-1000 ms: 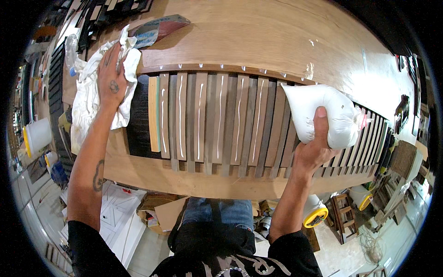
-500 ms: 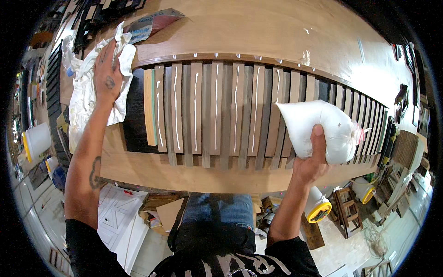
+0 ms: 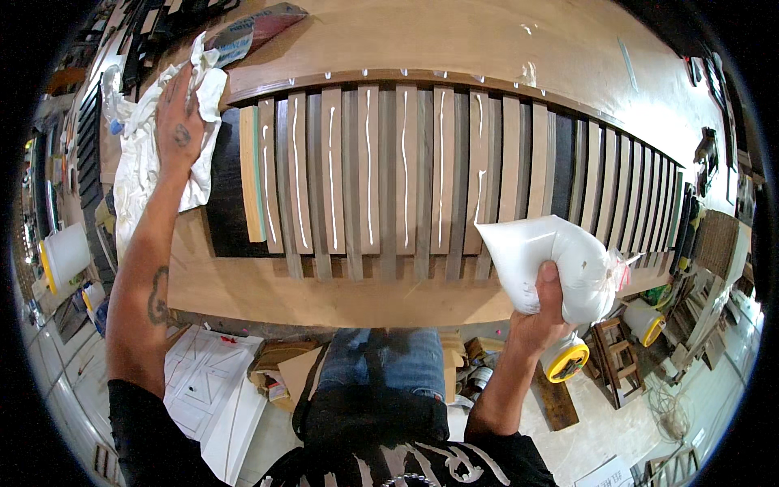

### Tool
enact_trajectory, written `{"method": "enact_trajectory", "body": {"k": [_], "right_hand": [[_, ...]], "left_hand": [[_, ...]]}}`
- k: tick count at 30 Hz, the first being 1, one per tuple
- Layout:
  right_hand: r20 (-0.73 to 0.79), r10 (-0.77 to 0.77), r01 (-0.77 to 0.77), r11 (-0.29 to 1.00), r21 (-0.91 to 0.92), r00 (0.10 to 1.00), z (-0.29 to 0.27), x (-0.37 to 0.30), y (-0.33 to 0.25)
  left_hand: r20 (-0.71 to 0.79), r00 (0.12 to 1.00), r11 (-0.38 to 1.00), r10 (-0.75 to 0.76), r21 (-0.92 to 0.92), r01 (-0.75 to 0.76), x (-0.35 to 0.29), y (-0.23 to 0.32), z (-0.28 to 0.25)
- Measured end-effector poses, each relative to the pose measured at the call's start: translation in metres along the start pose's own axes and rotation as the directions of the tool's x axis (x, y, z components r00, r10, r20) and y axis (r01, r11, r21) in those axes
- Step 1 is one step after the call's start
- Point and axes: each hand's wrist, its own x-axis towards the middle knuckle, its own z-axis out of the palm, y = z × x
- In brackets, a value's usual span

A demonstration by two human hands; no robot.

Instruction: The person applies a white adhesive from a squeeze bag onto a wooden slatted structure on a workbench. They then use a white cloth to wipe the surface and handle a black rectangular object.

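"White bag (image 3: 519, 252), first of all: where is it?"

"In the right hand (image 3: 544, 312), over the lower ends of the wooden slats (image 3: 414, 162), with its pointed corner facing left. (The tied end, with a bit of pink on it, faces the other way.)"

"And the fingers there?"

"They grip the bag: the thumb lies across its near side, while the others are mostly hidden behind it."

"Is the corner touching wood?"

"I can't tell. A white line (image 3: 480, 199) on the seventh pale slat from the left runs right up to it, with a gap higher up. The six slats to its left carry white lines too."

"What about the left hand (image 3: 177, 134)?"

"Its fingers are stretched out, resting on a crumpled white cloth (image 3: 138, 174) at the left of the row."

"Anything near that cloth?"

"A grey and red sheet (image 3: 258, 34) lies just beyond it on the wooden table (image 3: 365, 300), and a blue cap (image 3: 116, 127) shows at its left edge."
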Motion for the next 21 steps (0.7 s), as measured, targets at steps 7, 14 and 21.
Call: {"method": "enact_trajectory", "body": {"k": [7,14,21], "right_hand": [[0.011,0.009,-0.009,0.999,-0.032,1.000,-0.026,-0.006,0.009],[-0.014,0.101,-0.101,0.994,0.036,0.995,-0.016,0.004,-0.009],[-0.026,0.030,-0.025,0.980,0.196,0.999,0.024,0.073,-0.007]], "left_hand": [[0.015,1.000,1.000,-0.006,-0.009,0.006,0.000,0.003,-0.004],[0.051,0.999,1.000,-0.005,-0.008,0.005,0.001,0.000,-0.005],[0.085,0.996,1.000,-0.004,-0.008,0.005,0.000,0.008,-0.010]]}}
